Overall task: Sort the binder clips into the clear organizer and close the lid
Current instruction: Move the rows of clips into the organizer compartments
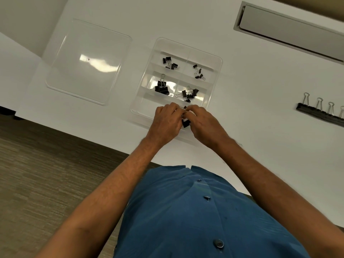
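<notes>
Our blue shirt (pixel 195 211) below, both hands over the clear organizer (pixel 216 75).

We pinch one black binder clip (pixel 185 123) between left hand (pixel 166 121) and right hand (pixel 203 122), fingers curled, above the near compartment; sorted clips (pixel 162 87) fill four others, the lid (pixel 87 60) lies left on the worktop (pixel 260 81).

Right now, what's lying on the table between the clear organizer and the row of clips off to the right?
Nothing: in the head view, the table is bare between the clear organizer and the row of clips.

White bench (pixel 260 94). Black clips (pixel 162 88) with silver handles in a clear organizer (pixel 216 71). Blue buttoned shirt (pixel 195 216); brown streaked floor (pixel 46 164).
</notes>
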`<state>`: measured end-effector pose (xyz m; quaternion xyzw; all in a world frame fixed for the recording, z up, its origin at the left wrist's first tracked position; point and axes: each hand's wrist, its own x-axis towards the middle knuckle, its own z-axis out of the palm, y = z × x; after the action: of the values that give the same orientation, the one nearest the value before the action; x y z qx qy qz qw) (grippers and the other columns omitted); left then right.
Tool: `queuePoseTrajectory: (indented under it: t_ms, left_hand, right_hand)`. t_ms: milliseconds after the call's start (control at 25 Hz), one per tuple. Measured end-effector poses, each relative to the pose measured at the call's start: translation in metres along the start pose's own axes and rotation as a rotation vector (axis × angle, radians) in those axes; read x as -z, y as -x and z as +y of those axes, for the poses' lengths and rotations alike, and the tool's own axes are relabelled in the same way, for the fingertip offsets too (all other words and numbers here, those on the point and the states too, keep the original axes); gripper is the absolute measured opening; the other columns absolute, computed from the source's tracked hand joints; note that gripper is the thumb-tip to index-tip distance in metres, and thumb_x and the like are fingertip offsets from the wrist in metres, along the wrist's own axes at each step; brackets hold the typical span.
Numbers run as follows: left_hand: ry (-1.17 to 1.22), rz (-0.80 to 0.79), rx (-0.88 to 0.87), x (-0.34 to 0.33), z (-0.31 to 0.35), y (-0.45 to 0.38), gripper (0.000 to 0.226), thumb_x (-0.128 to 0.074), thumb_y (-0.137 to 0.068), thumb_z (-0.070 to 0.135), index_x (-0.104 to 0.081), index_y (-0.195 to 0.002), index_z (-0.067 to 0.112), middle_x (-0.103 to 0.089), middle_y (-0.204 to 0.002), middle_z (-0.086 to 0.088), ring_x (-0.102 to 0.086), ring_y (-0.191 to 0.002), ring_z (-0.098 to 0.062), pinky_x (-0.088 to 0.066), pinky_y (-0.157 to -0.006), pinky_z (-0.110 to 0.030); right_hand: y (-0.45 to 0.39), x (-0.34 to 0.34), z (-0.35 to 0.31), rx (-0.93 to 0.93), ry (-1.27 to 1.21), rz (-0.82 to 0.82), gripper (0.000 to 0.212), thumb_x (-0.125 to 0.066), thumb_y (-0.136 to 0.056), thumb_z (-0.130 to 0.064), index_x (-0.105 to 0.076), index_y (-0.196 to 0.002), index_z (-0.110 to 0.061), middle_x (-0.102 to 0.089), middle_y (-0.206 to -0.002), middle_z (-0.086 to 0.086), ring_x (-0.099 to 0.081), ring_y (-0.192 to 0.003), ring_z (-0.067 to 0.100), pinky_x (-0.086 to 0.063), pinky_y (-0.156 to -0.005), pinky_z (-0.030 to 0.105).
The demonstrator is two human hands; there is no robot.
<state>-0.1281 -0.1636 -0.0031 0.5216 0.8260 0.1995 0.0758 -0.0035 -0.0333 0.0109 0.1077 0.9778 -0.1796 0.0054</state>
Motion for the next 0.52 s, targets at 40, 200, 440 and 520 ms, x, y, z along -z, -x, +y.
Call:
queuePoseTrajectory:
  t_ms: [40,200,440,520]
  left_hand:
    - [-0.011,0.006,0.007,0.002,0.003,0.000,0.023,-0.058,-0.093,0.018,-0.063,-0.116,0.017,-0.062,-0.110,-0.003,-0.058,-0.099,-0.020,-0.043,-0.086,-0.038]
    - [-0.014,0.075,0.029,0.005,0.027,-0.007,0.021,-0.057,-0.094,0.018,-0.065,-0.113,0.020,-0.063,-0.110,0.003,-0.056,-0.103,-0.018,-0.037,-0.091,-0.037]
    - [0.107,0.094,-0.012,-0.013,0.101,-0.055,0.022,-0.061,-0.090,0.017,-0.064,-0.111,0.026,-0.061,-0.112,0.010,-0.055,-0.111,-0.013,-0.032,-0.097,-0.035]
    - [0.149,0.069,-0.028,-0.027,0.132,-0.070,0.022,-0.061,-0.091,0.017,-0.064,-0.111,0.027,-0.059,-0.113,0.011,-0.055,-0.107,-0.012,-0.034,-0.095,-0.034]
  right_hand:
    - [0.003,0.007,0.000,-0.008,-0.025,0.031,0.038,-0.070,-0.087,0.002,-0.064,-0.123,-0.011,-0.059,-0.130,0.014,-0.059,-0.111,0.030,-0.054,-0.085,0.035]
    - [0.032,0.030,0.019,-0.139,-0.135,0.193,0.022,-0.065,-0.093,-0.008,-0.066,-0.114,-0.014,-0.058,-0.127,0.007,-0.055,-0.114,0.022,-0.050,-0.087,0.028]
    - [0.107,0.058,0.097,-0.419,-0.231,0.347,0.020,-0.061,-0.094,-0.011,-0.065,-0.110,-0.022,-0.053,-0.122,-0.006,-0.051,-0.116,0.013,-0.049,-0.080,0.025]
    - [0.138,0.066,0.128,-0.486,-0.232,0.376,0.020,-0.060,-0.093,-0.011,-0.065,-0.108,-0.023,-0.053,-0.121,-0.008,-0.051,-0.116,0.012,-0.049,-0.078,0.025]
